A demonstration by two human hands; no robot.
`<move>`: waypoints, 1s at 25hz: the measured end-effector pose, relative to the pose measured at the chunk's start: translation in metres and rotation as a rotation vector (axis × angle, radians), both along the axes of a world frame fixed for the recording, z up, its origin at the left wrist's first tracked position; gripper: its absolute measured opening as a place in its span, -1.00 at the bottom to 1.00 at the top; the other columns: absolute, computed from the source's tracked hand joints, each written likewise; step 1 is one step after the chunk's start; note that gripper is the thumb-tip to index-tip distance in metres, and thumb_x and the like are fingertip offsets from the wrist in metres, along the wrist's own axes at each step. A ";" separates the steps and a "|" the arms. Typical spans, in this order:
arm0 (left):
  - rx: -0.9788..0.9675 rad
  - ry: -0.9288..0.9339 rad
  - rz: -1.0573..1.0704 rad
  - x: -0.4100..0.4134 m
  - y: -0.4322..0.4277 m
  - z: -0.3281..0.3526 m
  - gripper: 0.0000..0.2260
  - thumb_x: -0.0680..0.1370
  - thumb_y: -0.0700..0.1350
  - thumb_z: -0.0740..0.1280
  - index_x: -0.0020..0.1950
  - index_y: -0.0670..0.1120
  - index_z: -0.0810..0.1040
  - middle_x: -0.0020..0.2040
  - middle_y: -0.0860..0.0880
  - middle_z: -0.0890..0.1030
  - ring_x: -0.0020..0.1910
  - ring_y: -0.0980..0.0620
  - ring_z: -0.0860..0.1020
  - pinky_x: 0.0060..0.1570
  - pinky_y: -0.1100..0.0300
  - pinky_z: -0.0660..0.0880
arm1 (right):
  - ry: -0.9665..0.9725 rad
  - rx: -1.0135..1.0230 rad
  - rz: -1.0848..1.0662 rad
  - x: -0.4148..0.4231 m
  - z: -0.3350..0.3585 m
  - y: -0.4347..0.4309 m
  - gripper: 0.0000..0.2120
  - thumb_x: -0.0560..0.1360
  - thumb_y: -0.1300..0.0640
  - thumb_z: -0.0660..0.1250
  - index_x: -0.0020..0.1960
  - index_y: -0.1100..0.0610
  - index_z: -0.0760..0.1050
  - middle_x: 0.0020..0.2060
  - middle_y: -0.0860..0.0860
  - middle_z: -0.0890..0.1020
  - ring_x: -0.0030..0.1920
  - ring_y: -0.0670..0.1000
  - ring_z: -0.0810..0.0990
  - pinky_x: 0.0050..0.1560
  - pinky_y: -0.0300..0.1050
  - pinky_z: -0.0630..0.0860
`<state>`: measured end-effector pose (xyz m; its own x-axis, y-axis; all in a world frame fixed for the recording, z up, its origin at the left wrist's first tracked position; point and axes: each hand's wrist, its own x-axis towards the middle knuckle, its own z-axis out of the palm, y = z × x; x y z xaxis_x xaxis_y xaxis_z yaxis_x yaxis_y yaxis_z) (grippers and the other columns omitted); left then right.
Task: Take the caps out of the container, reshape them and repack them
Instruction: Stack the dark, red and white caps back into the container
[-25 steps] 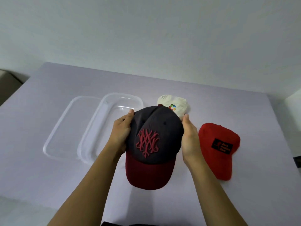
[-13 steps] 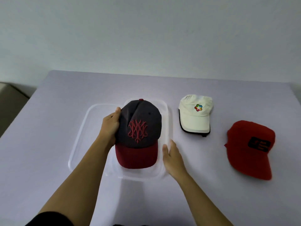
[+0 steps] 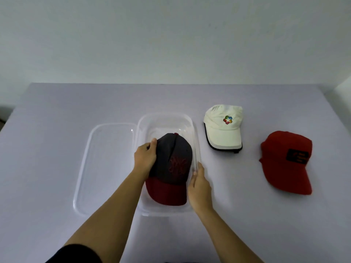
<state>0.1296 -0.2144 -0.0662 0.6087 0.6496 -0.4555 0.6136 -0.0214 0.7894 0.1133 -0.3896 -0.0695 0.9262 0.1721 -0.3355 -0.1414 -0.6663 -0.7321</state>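
Note:
A dark grey cap with a maroon brim (image 3: 171, 168) lies inside the clear plastic container (image 3: 167, 120), brim toward me. My left hand (image 3: 145, 158) grips the cap's left side. My right hand (image 3: 199, 186) rests flat against the container's right rim, fingers together, holding nothing. A white cap with a coloured logo (image 3: 224, 128) lies on the table to the right of the container. Further right lies a red cap with a black patch (image 3: 284, 162).
The container's clear lid (image 3: 106, 168) lies flat against its left side. All of this sits on a pale lilac table (image 3: 57, 130) that backs onto a plain wall. Its right far corner meets a white surface (image 3: 343, 88).
Both hands held the dark cap up over the table; it has gone down into the container. My right hand let go and moved to the container's right rim.

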 end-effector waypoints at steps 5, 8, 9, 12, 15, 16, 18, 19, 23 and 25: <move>0.095 0.107 -0.019 -0.005 -0.008 -0.011 -0.69 0.63 -0.02 0.04 -0.06 -0.20 0.44 -0.29 -0.04 0.46 -0.24 -0.05 0.45 -0.22 0.12 0.35 | -0.034 -0.018 -0.004 -0.002 -0.002 0.000 -0.57 0.62 0.11 -0.03 0.48 0.06 0.09 -0.17 0.04 0.58 -0.17 0.04 0.56 -0.12 -0.15 0.48; 0.277 0.060 -0.095 -0.003 -0.010 -0.008 -0.77 0.61 -0.17 0.04 0.12 -0.19 0.45 -0.18 -0.13 0.54 -0.22 -0.09 0.50 -0.26 0.11 0.40 | -0.036 -0.029 -0.002 -0.001 -0.004 0.000 -0.57 0.62 0.11 -0.02 0.48 0.06 0.10 -0.18 0.05 0.57 -0.19 0.03 0.57 -0.12 -0.12 0.52; 0.334 0.056 -0.126 -0.001 -0.009 -0.005 -0.74 0.59 -0.22 0.04 0.15 -0.18 0.47 -0.12 -0.16 0.56 -0.17 -0.12 0.52 -0.23 0.09 0.42 | -0.034 -0.036 -0.005 0.000 -0.005 0.000 -0.57 0.62 0.12 -0.02 0.48 0.06 0.09 -0.17 0.07 0.59 -0.17 0.05 0.58 -0.12 -0.11 0.53; 0.329 0.077 -0.161 0.003 -0.004 0.007 -0.70 0.54 -0.26 0.03 0.12 -0.17 0.51 -0.09 -0.08 0.54 -0.14 -0.06 0.48 -0.14 0.10 0.38 | -0.034 -0.049 0.000 0.000 -0.004 0.000 -0.57 0.62 0.12 -0.02 0.48 0.07 0.10 -0.18 0.06 0.58 -0.17 0.06 0.58 -0.15 -0.13 0.51; 0.280 0.143 -0.199 0.003 -0.001 0.015 -0.74 0.56 -0.05 0.09 0.07 -0.12 0.49 -0.10 -0.05 0.53 -0.14 -0.04 0.47 -0.13 0.10 0.36 | -0.045 -0.047 0.016 -0.001 -0.002 0.000 -0.58 0.62 0.12 -0.02 0.48 0.08 0.10 -0.23 0.02 0.55 -0.26 -0.02 0.51 -0.20 -0.20 0.45; 0.307 0.188 -0.267 0.004 0.001 0.013 -0.73 0.56 0.01 0.11 0.05 -0.11 0.50 -0.06 -0.06 0.54 -0.12 -0.04 0.48 -0.14 0.11 0.36 | -0.044 -0.049 0.020 -0.001 -0.001 0.000 -0.58 0.63 0.12 -0.02 0.48 0.08 0.10 -0.21 0.02 0.55 -0.25 -0.04 0.49 -0.19 -0.22 0.43; 0.349 0.266 -0.363 0.005 0.002 0.010 -0.71 0.55 0.05 0.12 -0.03 -0.13 0.50 0.01 -0.13 0.54 -0.09 -0.07 0.48 -0.13 0.11 0.37 | -0.046 -0.052 0.018 0.000 -0.002 -0.001 -0.58 0.63 0.12 -0.02 0.48 0.09 0.11 -0.14 0.07 0.59 -0.22 -0.04 0.49 -0.17 -0.22 0.43; 0.358 0.275 -0.374 0.005 0.003 0.009 -0.71 0.56 0.04 0.12 -0.05 -0.16 0.49 0.04 -0.17 0.53 -0.07 -0.10 0.49 -0.11 0.10 0.38 | -0.052 -0.051 0.015 0.000 -0.003 -0.001 -0.58 0.63 0.11 -0.03 0.48 0.09 0.11 -0.11 0.08 0.60 -0.20 -0.02 0.51 -0.15 -0.20 0.45; 0.391 0.234 -0.321 0.006 0.000 0.019 -0.67 0.56 -0.02 0.19 0.24 -0.19 0.37 0.23 -0.20 0.38 0.20 -0.18 0.39 0.01 0.09 0.32 | -0.010 -0.018 0.040 0.002 -0.006 -0.002 -0.55 0.62 0.05 -0.02 0.49 0.08 0.06 0.14 0.12 0.58 0.09 0.10 0.58 0.09 -0.04 0.52; 0.448 0.171 -0.260 0.009 -0.006 0.028 -0.64 0.55 -0.04 0.22 0.29 -0.17 0.33 0.28 -0.21 0.33 0.24 -0.19 0.35 0.01 0.10 0.31 | 0.046 0.029 0.096 0.004 -0.004 -0.005 -0.49 0.61 -0.04 -0.01 0.51 0.07 -0.02 0.40 0.08 0.36 0.35 0.09 0.39 0.30 -0.03 0.36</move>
<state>0.1383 -0.2200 -0.0378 0.7169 0.6406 -0.2750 0.6618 -0.5013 0.5574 0.1176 -0.3950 -0.0732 0.8885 0.2698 -0.3711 -0.1118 -0.6572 -0.7454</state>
